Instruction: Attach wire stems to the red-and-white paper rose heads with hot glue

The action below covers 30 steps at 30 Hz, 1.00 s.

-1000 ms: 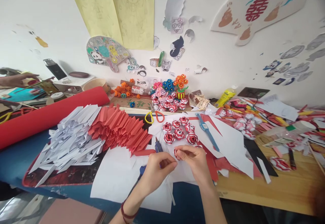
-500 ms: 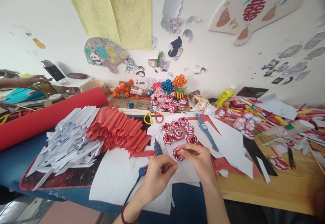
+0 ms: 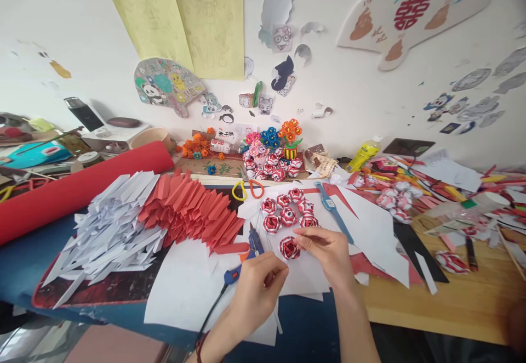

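A red-and-white folded paper flower (image 3: 290,248) rests on white paper in front of me. Just off its right edge is my right hand (image 3: 326,250), fingers stretched out and holding nothing visible. My left hand (image 3: 261,283) is closed in a pinch, left of and nearer than the flower; whatever is between its fingertips is too small to make out. Beyond my left hand lies a blue glue gun (image 3: 255,242), its lower part partly covered by that hand. Behind the single flower sits a cluster of similar paper flowers (image 3: 289,216).
Folded red paper strips (image 3: 193,209) and white paper strips (image 3: 119,220) are heaped at left. Scissors (image 3: 247,189) lie behind the flowers. A red roll (image 3: 86,187) stretches across the left. A blue watch-like strap (image 3: 335,209) and paper scraps (image 3: 373,231) lie at right.
My right hand has let go of the paper flower and drawn slightly right, exposing more of it. My left hand stays nearly in place. Another person's hand at far left has gone from view.
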{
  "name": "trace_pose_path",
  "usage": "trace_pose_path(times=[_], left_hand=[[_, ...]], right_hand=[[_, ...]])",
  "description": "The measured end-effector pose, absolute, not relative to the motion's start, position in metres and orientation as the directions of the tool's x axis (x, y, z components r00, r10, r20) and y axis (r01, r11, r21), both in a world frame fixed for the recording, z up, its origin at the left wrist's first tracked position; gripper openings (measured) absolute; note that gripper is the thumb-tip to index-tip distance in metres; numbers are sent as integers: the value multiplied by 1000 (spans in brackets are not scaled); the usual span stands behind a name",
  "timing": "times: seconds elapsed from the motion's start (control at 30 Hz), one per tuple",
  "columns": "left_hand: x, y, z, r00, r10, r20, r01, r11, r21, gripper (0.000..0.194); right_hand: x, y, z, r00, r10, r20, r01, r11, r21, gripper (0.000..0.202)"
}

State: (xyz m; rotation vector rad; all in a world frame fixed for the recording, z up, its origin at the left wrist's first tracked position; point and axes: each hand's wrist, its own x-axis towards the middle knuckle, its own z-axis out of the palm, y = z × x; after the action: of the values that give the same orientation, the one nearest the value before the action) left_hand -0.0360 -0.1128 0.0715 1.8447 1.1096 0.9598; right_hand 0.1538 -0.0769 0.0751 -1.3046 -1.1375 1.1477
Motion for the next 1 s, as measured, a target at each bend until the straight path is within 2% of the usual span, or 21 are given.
trace_pose_path(times=[0.3, 1.0], left_hand=[[-34, -117, 73, 353, 904, 241, 357, -369, 858, 23], [-36, -128, 72, 398, 879, 262, 389, -421, 819, 24]], right_hand=[[161, -74, 79, 144, 990, -2, 80, -14, -997, 27], [180, -66, 88, 257, 966, 23, -20, 29, -999, 23]])
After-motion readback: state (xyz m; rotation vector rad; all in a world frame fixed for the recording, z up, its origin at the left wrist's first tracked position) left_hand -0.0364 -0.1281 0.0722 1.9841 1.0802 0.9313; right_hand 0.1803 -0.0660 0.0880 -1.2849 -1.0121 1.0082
